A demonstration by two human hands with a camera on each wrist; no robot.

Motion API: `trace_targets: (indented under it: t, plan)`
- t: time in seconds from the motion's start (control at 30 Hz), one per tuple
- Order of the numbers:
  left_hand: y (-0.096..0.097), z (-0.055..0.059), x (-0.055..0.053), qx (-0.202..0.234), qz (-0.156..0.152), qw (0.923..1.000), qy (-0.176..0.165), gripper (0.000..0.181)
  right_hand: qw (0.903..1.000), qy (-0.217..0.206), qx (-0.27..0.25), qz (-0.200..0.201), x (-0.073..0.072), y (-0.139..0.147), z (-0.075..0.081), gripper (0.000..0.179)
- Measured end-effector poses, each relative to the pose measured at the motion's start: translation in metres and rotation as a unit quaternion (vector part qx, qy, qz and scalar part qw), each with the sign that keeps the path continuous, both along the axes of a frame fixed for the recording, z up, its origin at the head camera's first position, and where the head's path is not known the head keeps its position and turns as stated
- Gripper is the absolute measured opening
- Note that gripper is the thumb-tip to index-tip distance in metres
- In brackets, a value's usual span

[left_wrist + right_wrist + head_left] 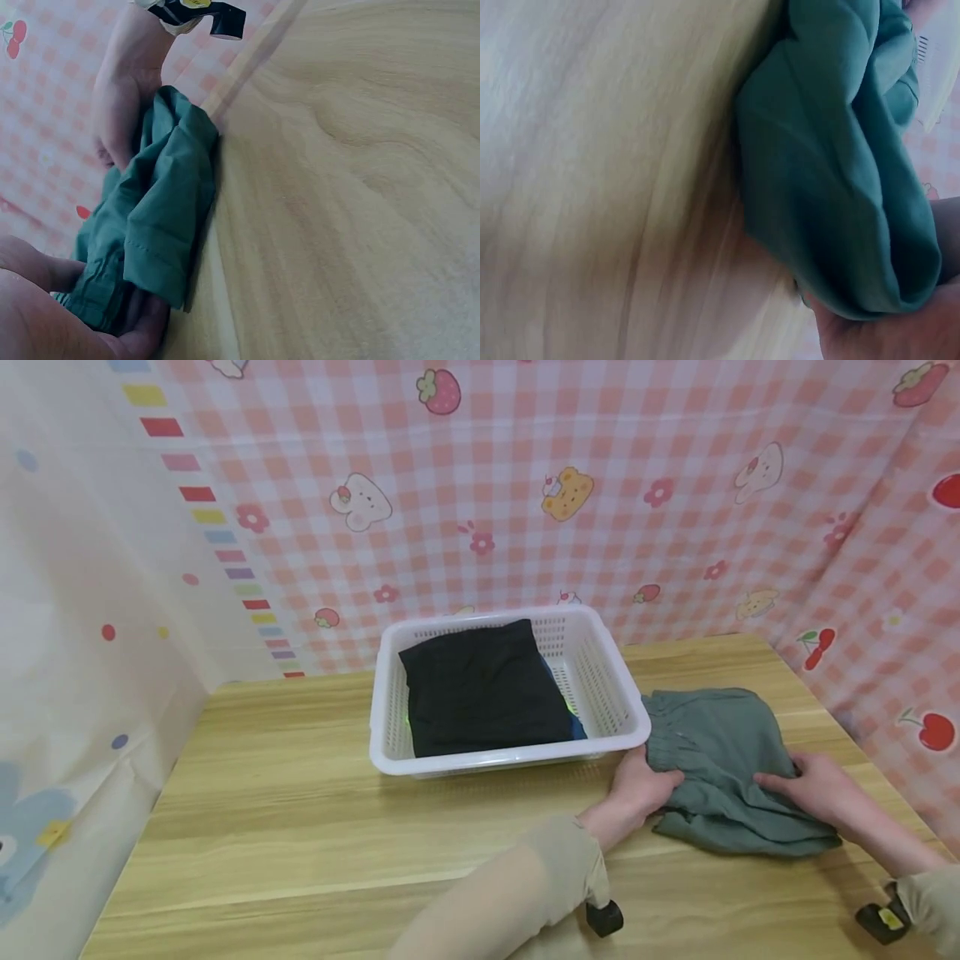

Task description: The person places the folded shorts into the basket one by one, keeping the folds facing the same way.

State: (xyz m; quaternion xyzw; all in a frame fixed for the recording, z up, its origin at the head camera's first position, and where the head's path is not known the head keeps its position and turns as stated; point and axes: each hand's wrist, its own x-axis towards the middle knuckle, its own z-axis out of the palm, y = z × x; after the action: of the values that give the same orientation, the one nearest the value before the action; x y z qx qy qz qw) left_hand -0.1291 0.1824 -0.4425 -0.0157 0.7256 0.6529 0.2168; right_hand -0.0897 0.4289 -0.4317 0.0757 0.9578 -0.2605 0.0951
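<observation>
Folded green shorts [723, 760] with a gathered elastic waistband lie on the right of the table, beside the basket. My left hand [643, 787] grips them at the waistband end, thumb on top and fingers tucked under the cloth; the left wrist view shows the fingers [146, 326] beneath the fabric. At the opposite end my right hand [821, 789] holds the cloth with its thumb over the top, its other fingers mostly hidden. In the right wrist view the shorts [832, 172] bulge in loose folds, with part of the right hand [900, 330] underneath.
A white plastic basket [510, 760] stands at the back middle of the wooden table [300, 827], its right corner overlapping the waistband in the head view. Inside lies a folded black garment [480, 693] over blue cloth [577, 727]. Patterned curtains [480, 485] close off the back and sides.
</observation>
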Motion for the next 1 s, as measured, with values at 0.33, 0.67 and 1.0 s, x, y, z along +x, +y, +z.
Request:
trace_targets:
  t: [0.33,0.67,1.0]
  plan:
    - [0.0,-0.001,0.006,0.004,-0.001,0.9997,0.022,0.069,0.994,0.105,0.003,-0.03,0.012,-0.009,0.001,0.026]
    - [0.003,0.006,0.012,0.03,-0.004,0.9995,0.002,0.07,0.9888,0.136,0.001,-0.062,0.025,-0.007,0.024,0.048]
    - [0.002,0.029,0.02,0.053,-0.019,0.9979,0.031,0.065,0.9785,0.181,0.014,-0.098,0.034,-0.013,0.069,0.043]
